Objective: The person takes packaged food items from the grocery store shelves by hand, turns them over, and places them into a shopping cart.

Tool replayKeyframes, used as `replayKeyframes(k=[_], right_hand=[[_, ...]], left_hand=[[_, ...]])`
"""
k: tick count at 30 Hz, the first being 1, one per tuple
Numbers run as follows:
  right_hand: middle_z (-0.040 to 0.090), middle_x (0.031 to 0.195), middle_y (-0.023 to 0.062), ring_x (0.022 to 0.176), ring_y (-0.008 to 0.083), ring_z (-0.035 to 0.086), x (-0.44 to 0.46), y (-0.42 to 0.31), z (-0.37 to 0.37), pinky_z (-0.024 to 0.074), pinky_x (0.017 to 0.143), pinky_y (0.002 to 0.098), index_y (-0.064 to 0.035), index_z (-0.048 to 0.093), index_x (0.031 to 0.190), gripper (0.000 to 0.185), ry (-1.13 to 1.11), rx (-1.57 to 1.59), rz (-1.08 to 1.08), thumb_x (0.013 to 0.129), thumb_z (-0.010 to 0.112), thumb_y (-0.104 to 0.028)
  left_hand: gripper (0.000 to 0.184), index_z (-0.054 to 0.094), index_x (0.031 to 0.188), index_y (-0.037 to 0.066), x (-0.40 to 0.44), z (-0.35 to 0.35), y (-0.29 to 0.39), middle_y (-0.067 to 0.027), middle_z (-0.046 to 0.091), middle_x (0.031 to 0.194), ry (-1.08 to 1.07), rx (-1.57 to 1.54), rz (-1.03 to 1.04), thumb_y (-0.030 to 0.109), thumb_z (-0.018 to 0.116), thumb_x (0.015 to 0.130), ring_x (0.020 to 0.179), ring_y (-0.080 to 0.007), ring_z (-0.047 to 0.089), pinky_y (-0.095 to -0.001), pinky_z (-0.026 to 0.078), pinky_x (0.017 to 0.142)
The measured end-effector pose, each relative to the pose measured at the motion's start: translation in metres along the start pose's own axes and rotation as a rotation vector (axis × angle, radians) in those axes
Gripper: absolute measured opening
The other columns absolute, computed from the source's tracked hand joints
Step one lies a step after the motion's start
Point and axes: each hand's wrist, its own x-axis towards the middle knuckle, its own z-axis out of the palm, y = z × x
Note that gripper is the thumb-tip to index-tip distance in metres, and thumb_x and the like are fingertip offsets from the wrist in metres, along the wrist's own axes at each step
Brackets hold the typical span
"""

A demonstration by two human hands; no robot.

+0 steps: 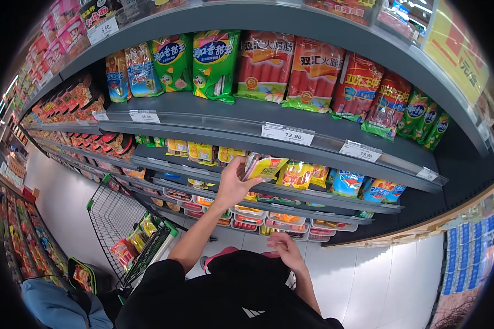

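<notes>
My left hand (234, 180) reaches to the second shelf and grips a yellow plastic food packet (264, 169) by its left end, the fingers partly hidden behind it. Beside that packet, yellow sausage packs (295, 174) stand on the same shelf, with blue packs (346, 181) further right. Low in front of my body, my right hand (285, 250) holds nothing, its fingers apart and slightly bent. Below it and to the sides, clear tubs of food (285, 225) line the bottom level.
The upper shelf (203, 112) juts out above my left hand, carrying green and red sausage packs (313, 71). At left stands a shopping cart (112, 211) with several packets inside. A person's blue sleeve (60, 301) and a black basket (85, 277) are at lower left.
</notes>
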Motion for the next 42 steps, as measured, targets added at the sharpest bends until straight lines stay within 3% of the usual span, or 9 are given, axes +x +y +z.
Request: replayKeyframes(k=[4, 6, 9, 14, 16, 22, 25, 33, 42], right_hand=[[0.068, 0.122, 0.0072, 0.106, 0.0153, 0.068, 0.008, -0.029, -0.001, 0.0560, 0.088, 0.0310, -0.0057, 0.056, 0.137, 0.036, 0.047, -0.030, -0.031, 0.101, 0.059, -0.002], [0.068, 0.123, 0.0076, 0.107, 0.0163, 0.068, 0.009, -0.036, -0.001, 0.0560, 0.088, 0.0317, -0.0059, 0.056, 0.137, 0.034, 0.033, -0.030, -0.093, 0.103, 0.059, -0.007], [0.069, 0.124, 0.0097, 0.109, 0.0200, 0.069, 0.004, -0.058, 0.009, 0.0572, 0.089, 0.0346, -0.0065, 0.057, 0.136, 0.031, 0.059, 0.026, -0.110, 0.107, 0.060, -0.018], [0.066, 0.129, 0.0118, 0.114, 0.0228, 0.068, -0.006, -0.090, 0.024, 0.0572, 0.091, 0.0372, -0.0059, 0.056, 0.139, 0.037, 0.045, 0.238, -0.129, 0.109, 0.057, -0.029], [0.064, 0.132, 0.0116, 0.118, 0.0228, 0.066, -0.010, -0.097, 0.029, 0.0567, 0.092, 0.0375, -0.0055, 0.054, 0.141, 0.041, 0.016, 0.283, -0.177, 0.110, 0.056, -0.032], [0.065, 0.132, 0.0124, 0.116, 0.0157, 0.064, -0.017, -0.101, 0.055, 0.0546, 0.092, 0.0302, 0.0000, 0.046, 0.145, 0.047, 0.168, 0.160, -0.343, 0.102, 0.065, -0.004], [0.067, 0.130, 0.0133, 0.116, 0.0149, 0.065, -0.024, -0.094, 0.054, 0.0549, 0.093, 0.0308, 0.0016, 0.048, 0.142, 0.049, 0.215, 0.224, -0.307, 0.098, 0.069, 0.001], [0.069, 0.127, 0.0136, 0.114, 0.0171, 0.066, -0.053, -0.086, 0.051, 0.0536, 0.096, 0.0322, 0.0032, 0.045, 0.148, 0.054, 0.359, 0.277, -0.348, 0.099, 0.067, 0.001], [0.069, 0.128, 0.0144, 0.115, 0.0174, 0.066, -0.072, -0.083, 0.046, 0.0532, 0.097, 0.0324, 0.0063, 0.047, 0.145, 0.050, 0.439, 0.310, -0.365, 0.100, 0.067, -0.002]], left_hand=[[0.045, 0.057, 0.122, 0.003, -0.001, -0.008, 0.007, -0.0072, 0.071, 0.111, 0.060, -0.274, -0.183, 0.000, 0.082, 0.085, 0.096, -0.0122, 0.069, -0.0274, 0.056, 0.073], [0.046, 0.057, 0.128, 0.003, -0.004, -0.016, 0.020, -0.0078, 0.071, 0.114, 0.073, -0.441, -0.261, 0.000, 0.079, 0.088, 0.090, -0.0091, 0.070, -0.0223, 0.054, 0.061], [0.050, 0.056, 0.134, 0.001, -0.016, -0.026, 0.032, -0.0089, 0.072, 0.116, 0.068, -0.647, -0.310, -0.002, 0.076, 0.089, 0.088, -0.0091, 0.070, -0.0212, 0.053, 0.060], [0.058, 0.057, 0.138, -0.003, -0.070, -0.023, 0.030, -0.0104, 0.072, 0.116, -0.088, -0.669, -0.418, 0.001, 0.080, 0.085, 0.100, -0.0138, 0.072, -0.0291, 0.059, 0.086], [0.061, 0.056, 0.139, -0.003, -0.093, -0.016, 0.024, -0.0093, 0.072, 0.117, -0.165, -0.622, -0.455, 0.001, 0.083, 0.083, 0.101, -0.0127, 0.071, -0.0282, 0.058, 0.086], [0.058, 0.058, 0.133, 0.000, -0.131, 0.011, 0.032, -0.0067, 0.071, 0.116, -0.308, -0.511, -0.402, 0.003, 0.087, 0.082, 0.105, -0.0121, 0.068, -0.0301, 0.056, 0.092], [0.055, 0.058, 0.128, 0.001, -0.134, 0.017, 0.030, -0.0054, 0.070, 0.114, -0.321, -0.516, -0.441, 0.004, 0.088, 0.082, 0.103, -0.0121, 0.068, -0.0301, 0.056, 0.090], [0.054, 0.056, 0.125, 0.003, -0.134, 0.038, 0.030, -0.0062, 0.069, 0.115, -0.449, -0.513, -0.482, 0.003, 0.088, 0.082, 0.104, -0.0125, 0.068, -0.0299, 0.056, 0.089], [0.064, 0.052, 0.139, 0.000, -0.143, 0.056, 0.026, -0.0072, 0.066, 0.125, -0.539, -0.442, -0.504, 0.007, 0.086, 0.086, 0.113, -0.0148, 0.065, -0.0313, 0.054, 0.097]])
